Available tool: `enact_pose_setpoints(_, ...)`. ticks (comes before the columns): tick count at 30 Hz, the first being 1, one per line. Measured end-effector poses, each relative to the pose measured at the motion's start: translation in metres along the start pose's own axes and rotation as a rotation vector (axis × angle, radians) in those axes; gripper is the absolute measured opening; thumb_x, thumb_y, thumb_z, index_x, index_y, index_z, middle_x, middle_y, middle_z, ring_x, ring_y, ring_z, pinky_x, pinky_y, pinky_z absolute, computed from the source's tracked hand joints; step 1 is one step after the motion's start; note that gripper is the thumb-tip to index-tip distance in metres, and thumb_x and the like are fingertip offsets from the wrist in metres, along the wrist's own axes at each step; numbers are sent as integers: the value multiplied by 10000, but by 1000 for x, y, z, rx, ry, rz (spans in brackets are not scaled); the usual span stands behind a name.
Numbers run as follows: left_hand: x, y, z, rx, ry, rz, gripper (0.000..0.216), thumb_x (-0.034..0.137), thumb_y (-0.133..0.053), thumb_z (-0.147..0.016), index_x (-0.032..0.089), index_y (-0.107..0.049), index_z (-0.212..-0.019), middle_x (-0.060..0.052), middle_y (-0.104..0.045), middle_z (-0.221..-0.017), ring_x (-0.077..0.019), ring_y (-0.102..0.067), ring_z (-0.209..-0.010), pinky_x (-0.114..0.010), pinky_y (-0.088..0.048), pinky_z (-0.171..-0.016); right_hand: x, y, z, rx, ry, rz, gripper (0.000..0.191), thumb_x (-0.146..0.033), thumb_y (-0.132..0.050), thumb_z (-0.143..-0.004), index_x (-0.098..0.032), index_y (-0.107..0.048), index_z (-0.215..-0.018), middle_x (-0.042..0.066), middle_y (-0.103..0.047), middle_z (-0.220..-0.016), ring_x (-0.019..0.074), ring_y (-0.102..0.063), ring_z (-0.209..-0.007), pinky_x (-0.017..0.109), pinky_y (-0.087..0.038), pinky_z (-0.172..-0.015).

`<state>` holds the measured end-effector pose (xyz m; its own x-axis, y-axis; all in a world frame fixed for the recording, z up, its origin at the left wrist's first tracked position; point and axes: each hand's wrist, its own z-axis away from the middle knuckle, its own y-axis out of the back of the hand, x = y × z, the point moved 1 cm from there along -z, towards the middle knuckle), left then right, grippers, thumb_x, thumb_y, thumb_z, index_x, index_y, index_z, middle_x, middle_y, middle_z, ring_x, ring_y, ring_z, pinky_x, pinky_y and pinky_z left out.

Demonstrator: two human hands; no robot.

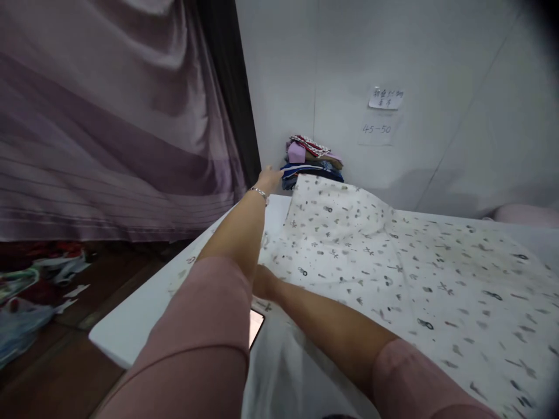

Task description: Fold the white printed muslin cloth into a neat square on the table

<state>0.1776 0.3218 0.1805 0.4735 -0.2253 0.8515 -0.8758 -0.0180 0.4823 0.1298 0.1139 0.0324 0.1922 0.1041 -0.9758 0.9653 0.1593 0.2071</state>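
Note:
My left hand (pixel 269 178), with a bracelet on its wrist, is stretched far forward to the left side of a stack of folded cloths (pixel 312 166). Its visible fingers look extended, with the tips at or against the stack's edge. A white cloth printed with small grey and brown motifs (pixel 353 262) covers much of the white table (pixel 126 326), its far left part raised in front of the stack. My right hand (pixel 264 283) lies low over this cloth; my left forearm crosses in front and hides its fingers. Close by, a phone (pixel 256 327) with a lit screen is partly covered by my left sleeve.
Behind the table stands a pale wall with handwritten paper notes (pixel 385 98). A mauve curtain (pixel 122 116) hangs at the left. Plastic bags (pixel 26 326) and other items lie on the dark floor. Something pink (pixel 528 214) sits at the far right edge.

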Motion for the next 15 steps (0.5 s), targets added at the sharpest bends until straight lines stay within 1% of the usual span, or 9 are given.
enact_pose_setpoints(2,-25,13,13,-48,16,1,397,277,-567,-853,97,-537,-1206,-119,-653,-969,-149,-632,-788,-228,-465,-654,20,-6,2,-48,-29,46,298,-149,-565,-726,-83,-634,-1008,-57,-598,-739,82,-554,-696,207,-419,-697)
enact_pose_setpoints(4,-55,20,35,-130,30,2,268,275,-586,-833,113,-627,-1042,-83,-668,-887,-126,-633,-745,-191,-451,-628,37,-8,16,-78,-46,83,406,-141,-615,-701,-152,-627,-1106,-19,-646,-825,104,-579,-699,232,-455,-707)
enact_pose_setpoints(6,-85,24,59,-218,64,-34,195,273,-619,-794,120,-662,-908,-59,-670,-797,-122,-631,-707,-181,-442,-602,47,-7,33,-89,-22,114,432,-162,-630,-712,-204,-629,-1141,23,-674,-935,141,-605,-779,266,-481,-735)
enact_pose_setpoints(9,-120,29,97,-324,132,-100,197,285,-613,-768,133,-674,-878,-46,-667,-732,-127,-622,-676,-194,-433,-578,46,1,58,-106,68,182,422,-199,-614,-752,-245,-625,-1171,46,-656,-1125,188,-601,-971,306,-487,-805)
enact_pose_setpoints(10,-128,31,110,-329,131,-112,208,296,-603,-766,141,-677,-884,-41,-666,-726,-128,-616,-666,-200,-429,-572,44,5,67,-106,95,203,395,-209,-601,-768,-243,-634,-1160,50,-653,-1143,196,-596,-999,317,-487,-820)
enact_pose_setpoints(12,-138,40,135,-305,89,-145,226,329,-570,-772,159,-681,-871,-27,-663,-713,-129,-602,-649,-210,-419,-566,39,19,90,-89,149,239,324,-235,-563,-810,-229,-658,-1119,63,-667,-1117,203,-602,-998,340,-486,-848)
enact_pose_setpoints(15,-146,62,177,-241,5,-248,253,374,-509,-793,186,-677,-799,-7,-660,-704,-137,-592,-666,-224,-403,-588,43,50,139,-43,225,303,273,-257,-491,-868,-229,-690,-1053,74,-685,-1066,211,-613,-992,386,-481,-904)
